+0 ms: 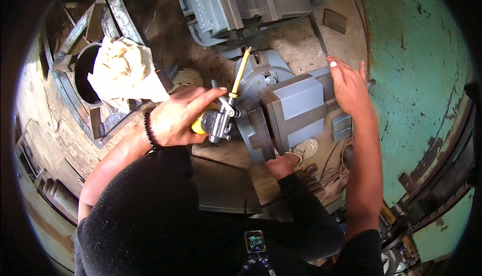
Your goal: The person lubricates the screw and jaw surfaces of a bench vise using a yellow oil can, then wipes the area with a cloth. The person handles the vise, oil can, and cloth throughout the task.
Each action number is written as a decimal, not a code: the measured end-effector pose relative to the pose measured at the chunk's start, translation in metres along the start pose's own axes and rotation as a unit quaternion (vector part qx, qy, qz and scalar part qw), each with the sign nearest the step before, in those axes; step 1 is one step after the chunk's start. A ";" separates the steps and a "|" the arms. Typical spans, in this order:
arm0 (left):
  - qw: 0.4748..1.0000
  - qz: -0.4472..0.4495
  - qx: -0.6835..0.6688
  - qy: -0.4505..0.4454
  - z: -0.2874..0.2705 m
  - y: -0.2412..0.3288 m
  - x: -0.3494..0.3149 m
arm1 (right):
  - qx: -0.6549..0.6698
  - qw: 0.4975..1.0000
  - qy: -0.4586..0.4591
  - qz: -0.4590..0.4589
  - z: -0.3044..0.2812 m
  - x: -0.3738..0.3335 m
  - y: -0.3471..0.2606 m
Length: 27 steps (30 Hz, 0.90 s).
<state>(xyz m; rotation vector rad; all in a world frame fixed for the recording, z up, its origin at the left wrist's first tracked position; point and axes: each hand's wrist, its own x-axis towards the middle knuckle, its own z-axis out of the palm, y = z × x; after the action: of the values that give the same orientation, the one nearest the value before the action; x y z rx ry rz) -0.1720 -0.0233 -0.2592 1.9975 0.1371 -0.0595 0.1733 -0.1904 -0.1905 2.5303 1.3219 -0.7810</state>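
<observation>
From where I stand, person's in blk clothing (145, 203), L side flecked w/ pale specks. R sleeve (359, 253) is blk too, short, stops approx. at the elbow; forearms (118, 150) bare. L wrist (138, 138) has a bracelet (148, 132) of small, round, dark beads, single strand. Sq. pendant (255, 242) hangs centre front: silvery rim, dark face w/ teal marks, metallic-looking chain (260, 264).

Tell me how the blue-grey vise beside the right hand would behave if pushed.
The vise would likely feel heavy and resist sliding, given its thick, blocky metal body. It should stay stiff, since no soft parts show. Its broad, rounded base probably guards against tipping; whether it is bolted down is unclear.
</observation>
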 end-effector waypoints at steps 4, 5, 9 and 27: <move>0.999 0.039 0.007 -0.019 -0.005 0.023 0.010 | 0.242 0.954 0.153 0.089 0.014 -0.071 0.003; 0.998 0.059 0.005 -0.026 -0.008 0.030 0.013 | 0.330 0.920 0.180 0.112 0.020 -0.095 0.003; 0.990 0.101 0.026 -0.096 -0.021 0.075 0.031 | 0.504 0.805 0.256 0.179 0.042 -0.206 0.014; 0.945 0.090 0.013 -0.314 0.117 0.335 0.032 | 0.862 0.361 0.352 0.057 0.087 -0.414 0.036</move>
<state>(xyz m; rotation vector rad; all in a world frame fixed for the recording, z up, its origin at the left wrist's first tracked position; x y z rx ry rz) -0.0961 -0.2650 -0.0091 1.9141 -0.4587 -0.5749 -0.0227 -0.5391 -0.0486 4.8087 -0.7838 -1.6548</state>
